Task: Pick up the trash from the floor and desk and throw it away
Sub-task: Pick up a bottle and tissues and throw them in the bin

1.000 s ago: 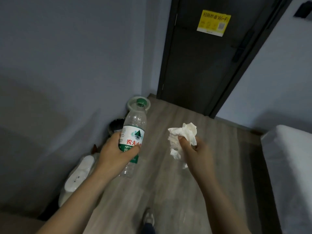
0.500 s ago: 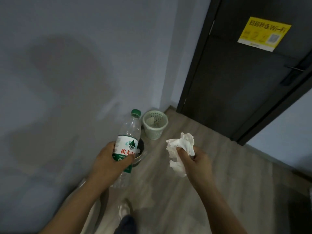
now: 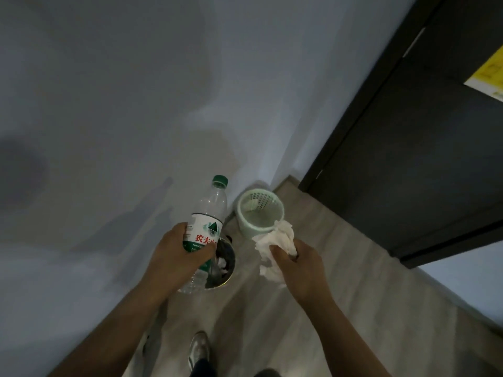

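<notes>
Gripping a clear plastic water bottle [image 3: 211,208] around its labelled middle, the left hand [image 3: 174,257] is seen with fingers and thumb curled round the cylinder. The bottle is held nearly upright and slightly tilted, with its green screw cap [image 3: 220,180] uppermost. Its ribbed, transparent base is seen in front of the left rim of a round metal bin [image 3: 227,280]. A dark liner and a few white scraps can be made out inside that shiny bin.

A crumpled white tissue [image 3: 275,240], soft and deeply wrinkled, is clutched in the right hand [image 3: 299,268], whose fingers are closed tightly around it. The wad is held above the floor [image 3: 313,322], and its upper folds overlap the near rim of a pale green plastic basket [image 3: 246,227] in this view. The basket is cylindrical, with a smooth solid rim and a perforated lattice wall, and a pale scrap is seen inside. It is set on the floor against the smooth, matte painted wall [image 3: 136,104], just beyond the metal bin.

The floor is laid in pale wood-grain planks. A flat, dark door [image 3: 408,159] is seen at the right, with a yellow sticker [image 3: 487,74] cut off by the picture's edge. A light-coloured shoe [image 3: 198,346] is visible at the bottom.
</notes>
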Demonstrator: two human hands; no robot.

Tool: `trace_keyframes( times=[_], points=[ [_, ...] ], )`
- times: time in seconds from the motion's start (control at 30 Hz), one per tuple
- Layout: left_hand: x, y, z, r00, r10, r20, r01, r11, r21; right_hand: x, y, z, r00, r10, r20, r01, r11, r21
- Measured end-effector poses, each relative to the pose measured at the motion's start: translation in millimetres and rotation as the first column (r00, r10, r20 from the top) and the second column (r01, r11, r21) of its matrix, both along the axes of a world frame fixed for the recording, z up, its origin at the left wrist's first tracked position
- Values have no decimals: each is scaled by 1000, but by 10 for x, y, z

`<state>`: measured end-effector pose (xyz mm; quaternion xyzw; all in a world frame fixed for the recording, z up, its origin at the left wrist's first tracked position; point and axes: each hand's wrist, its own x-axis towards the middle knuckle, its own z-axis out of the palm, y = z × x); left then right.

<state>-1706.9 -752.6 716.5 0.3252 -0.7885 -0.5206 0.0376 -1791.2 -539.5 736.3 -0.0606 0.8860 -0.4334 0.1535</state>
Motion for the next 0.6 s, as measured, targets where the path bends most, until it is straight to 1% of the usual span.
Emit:
trace_keyframes(
  times=[0.17, 0.37, 0.47, 0.6],
  points=[
    [-362, -179, -130, 998, 43, 48, -43, 999, 6, -513, -304, -165, 996, 85, 41, -86, 996, 20],
    [-785, -251, -387, 971, 192, 142, -186, 981, -58, -1329, -676, -589, 944, 287, 161, -307, 944, 121],
    [-906, -169, -505, 928, 312, 206, -303, 950, -71, -1696, -843, -812, 883, 440, 163, -465, 867, 179],
    [-966, 59, -734, 826, 485, 288, -483, 872, -81, -2099, -1013, -1157, 761, 615, 204, -648, 736, 198]
  ],
)
